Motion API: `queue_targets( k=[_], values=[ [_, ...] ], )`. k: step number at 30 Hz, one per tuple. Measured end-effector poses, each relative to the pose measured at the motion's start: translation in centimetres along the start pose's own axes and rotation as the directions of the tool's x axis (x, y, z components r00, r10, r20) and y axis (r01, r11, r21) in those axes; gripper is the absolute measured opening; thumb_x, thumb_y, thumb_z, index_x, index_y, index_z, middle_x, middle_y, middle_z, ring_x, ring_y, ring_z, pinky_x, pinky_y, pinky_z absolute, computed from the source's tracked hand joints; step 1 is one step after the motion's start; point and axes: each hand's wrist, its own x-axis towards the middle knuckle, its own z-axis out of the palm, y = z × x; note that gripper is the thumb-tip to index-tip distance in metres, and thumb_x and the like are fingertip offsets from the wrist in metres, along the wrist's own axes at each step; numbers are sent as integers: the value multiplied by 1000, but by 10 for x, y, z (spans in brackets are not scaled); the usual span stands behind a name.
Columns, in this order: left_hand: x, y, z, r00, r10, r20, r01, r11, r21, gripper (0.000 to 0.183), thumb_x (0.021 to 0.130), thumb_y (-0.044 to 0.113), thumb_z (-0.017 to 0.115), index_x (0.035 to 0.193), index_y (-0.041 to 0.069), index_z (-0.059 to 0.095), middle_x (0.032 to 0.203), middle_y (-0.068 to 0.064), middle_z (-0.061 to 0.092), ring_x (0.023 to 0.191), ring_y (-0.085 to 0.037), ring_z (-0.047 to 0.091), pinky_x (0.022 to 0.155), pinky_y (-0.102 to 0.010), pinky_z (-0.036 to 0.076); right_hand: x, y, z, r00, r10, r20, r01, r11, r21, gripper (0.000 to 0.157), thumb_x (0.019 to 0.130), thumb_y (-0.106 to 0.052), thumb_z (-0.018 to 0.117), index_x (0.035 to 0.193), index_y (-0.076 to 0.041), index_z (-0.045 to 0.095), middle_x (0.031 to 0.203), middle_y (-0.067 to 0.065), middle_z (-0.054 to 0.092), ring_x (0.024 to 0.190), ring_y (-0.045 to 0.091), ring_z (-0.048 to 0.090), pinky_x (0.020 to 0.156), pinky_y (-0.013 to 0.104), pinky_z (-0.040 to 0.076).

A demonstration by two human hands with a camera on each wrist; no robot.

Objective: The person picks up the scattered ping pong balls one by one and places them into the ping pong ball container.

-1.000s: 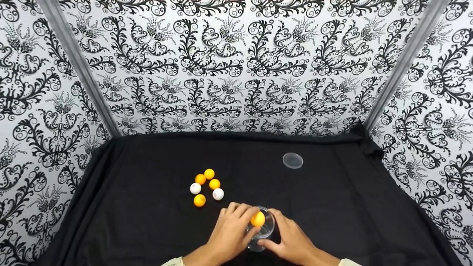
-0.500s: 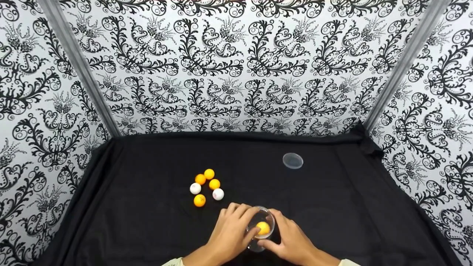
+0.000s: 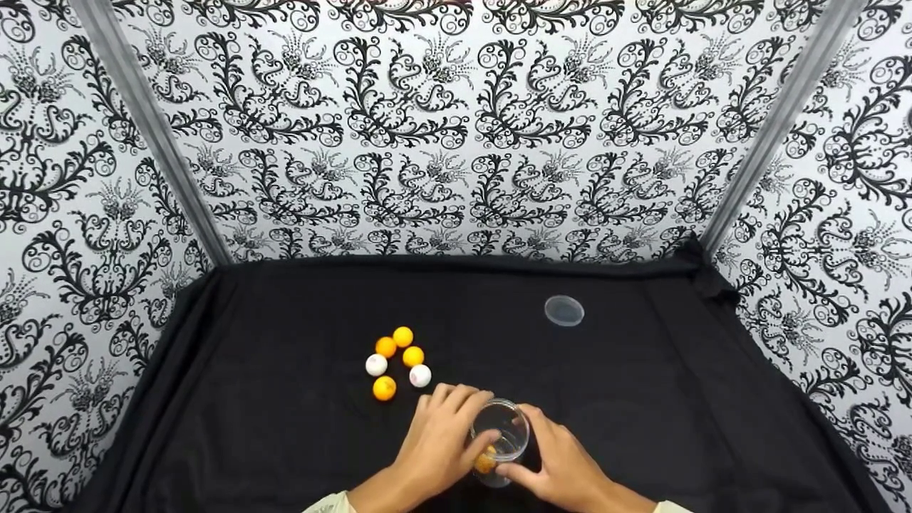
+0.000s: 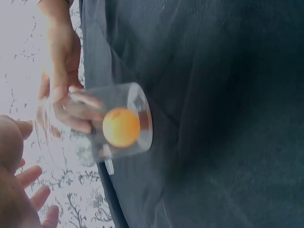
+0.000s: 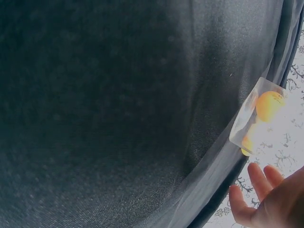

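On the tabletop (image 3: 620,399) draped in black cloth, your right hand (image 3: 563,459) curls round the clear, cylindrical plastic jar (image 4: 116,95); your left hand (image 3: 434,445) lies loosely extended by its mouth. The jar looks light, stiff and slick: hold its sides. The smooth orange plastic ball (image 4: 121,127) inside probably rolls easily.

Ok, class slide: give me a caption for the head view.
Left hand and right hand flank a jar with an orange ball inside; six balls and a lid lie beyond.
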Motion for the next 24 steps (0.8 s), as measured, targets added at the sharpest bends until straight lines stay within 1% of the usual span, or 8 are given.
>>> queue_targets(
  k=[4, 8, 12, 16, 19, 21, 22, 24],
  values=[
    [8, -19, 4, 996, -52, -77, 54, 998, 20, 39, 93, 40, 71, 127, 22, 67, 118, 5, 67, 105, -19, 60, 79, -41, 46, 0, -1, 0, 1000, 2, -16, -2, 999, -44, 80, 82, -48, 83, 144, -14, 45, 123, 6, 71, 104, 19, 73, 85, 38, 60],
    [17, -46, 15, 983, -153, -102, 160, 984, 72, 36, 93, 36, 70, 126, 22, 68, 113, 1, 67, 104, -25, 60, 76, -44, 45, -1, -1, 0, 1000, 14, -20, -15, 998, -65, 80, 82, -52, 81, 143, -14, 46, 122, 4, 71, 104, 18, 72, 86, 38, 59],
    [23, -72, 31, 956, -281, -79, 290, 947, 141, 38, 92, 38, 71, 126, 23, 66, 114, -3, 67, 105, -29, 60, 77, -52, 44, -2, 0, 0, 1000, 26, -16, -27, 996, -82, 79, 83, -54, 80, 143, -16, 46, 123, 4, 71, 105, 17, 72, 86, 40, 59],
    [21, -92, 45, 927, -373, -34, 371, 900, 230, 43, 90, 44, 73, 125, 22, 65, 117, -9, 67, 110, -35, 59, 88, -64, 41, -3, 0, 0, 999, 37, -6, -38, 996, -85, 79, 84, -54, 79, 144, -16, 45, 122, 5, 70, 104, 19, 71, 86, 42, 59],
    [18, -101, 53, 906, -422, 2, 406, 873, 269, 44, 88, 47, 74, 122, 20, 66, 118, -12, 65, 116, -38, 56, 96, -71, 37, -3, 0, 0, 999, 45, -2, -45, 996, -81, 78, 84, -54, 79, 144, -17, 45, 121, 4, 71, 104, 20, 72, 85, 42, 58],
    [16, -105, 57, 896, -444, 24, 420, 863, 281, 45, 86, 48, 76, 120, 20, 67, 118, -13, 65, 120, -39, 54, 98, -74, 34, -3, 0, 0, 999, 45, -3, -45, 996, -81, 78, 84, -54, 79, 144, -17, 45, 120, 4, 71, 103, 20, 71, 85, 42, 58],
    [15, -107, 59, 894, -448, 31, 421, 860, 288, 45, 85, 47, 77, 119, 20, 67, 117, -13, 65, 121, -40, 53, 98, -75, 33, -3, 0, 0, 999, 45, -3, -46, 996, -80, 78, 84, -53, 79, 144, -17, 45, 120, 3, 71, 103, 20, 71, 85, 42, 58],
    [12, -109, 62, 898, -439, 38, 407, 860, 307, 45, 83, 45, 80, 119, 20, 67, 115, -13, 65, 119, -40, 53, 97, -76, 33, -3, 0, 0, 999, 42, -7, -42, 996, -80, 77, 84, -53, 79, 144, -17, 45, 119, 3, 71, 102, 20, 71, 85, 42, 59]
  ],
)
